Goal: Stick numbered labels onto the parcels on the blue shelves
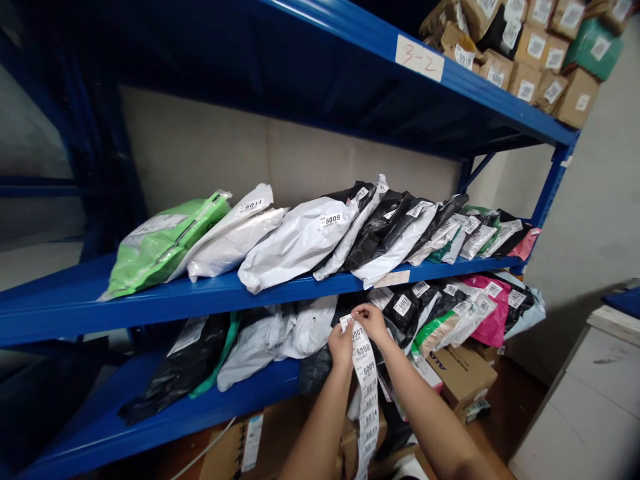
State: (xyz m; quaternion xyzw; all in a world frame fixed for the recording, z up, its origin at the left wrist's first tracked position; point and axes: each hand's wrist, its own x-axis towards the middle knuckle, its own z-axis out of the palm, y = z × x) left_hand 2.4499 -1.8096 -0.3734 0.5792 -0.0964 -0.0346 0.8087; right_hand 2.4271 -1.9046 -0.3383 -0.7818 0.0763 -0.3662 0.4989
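Observation:
A long strip of white number labels (367,377) hangs down from my two hands, printed with numbers such as 6008 and 6009. My left hand (341,343) pinches the strip near its top from the left side. At the top end, the fingers of my right hand (371,321) are closed on the same strip, at the uppermost label. Both hands are in front of the lower shelf, close to black and white mailing bags. On the middle shelf above them lies a white mailing bag (300,243) with a 6009 label.
A green bag (165,243) and several labelled bags line the blue middle shelf (165,303). Below it lie a black bag (183,360) and a pink bag (487,310). Cardboard boxes (460,373) stand underneath, a white cabinet (580,400) at right.

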